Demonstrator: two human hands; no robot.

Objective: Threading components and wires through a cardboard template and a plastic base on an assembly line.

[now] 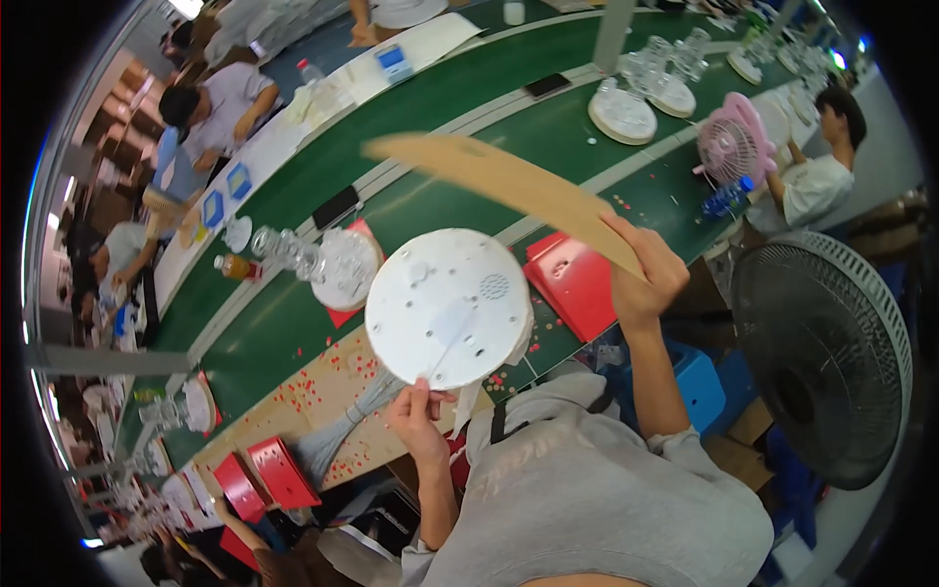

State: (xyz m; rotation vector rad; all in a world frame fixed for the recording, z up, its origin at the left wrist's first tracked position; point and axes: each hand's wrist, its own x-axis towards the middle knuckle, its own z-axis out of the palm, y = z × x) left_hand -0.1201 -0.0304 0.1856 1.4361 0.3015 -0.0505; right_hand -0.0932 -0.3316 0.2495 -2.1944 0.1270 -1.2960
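Note:
A round white perforated disc (pixel 445 303), with small holes and a grille-like patch, is in front of me over the green bench. My left hand (pixel 419 423) is closed at its near rim, thumb and fingers pinching a thin pale wire that runs across the disc's face. Higher up and to the right, my right hand (pixel 648 266) grips one end of a brown cardboard sheet (pixel 518 186). The sheet is raised and tilted above the bench, its far end blurred. Beneath the right hand lies a red panel (pixel 572 279), partly covered.
A bundle of grey wires (pixel 337 440) lies on a board scattered with red bits. Beside the disc stands a white round base with clear glass pieces (pixel 342 269). A large black fan (pixel 822 362) and a pink fan (pixel 734 142) stand to the right. Other people sit around the bench.

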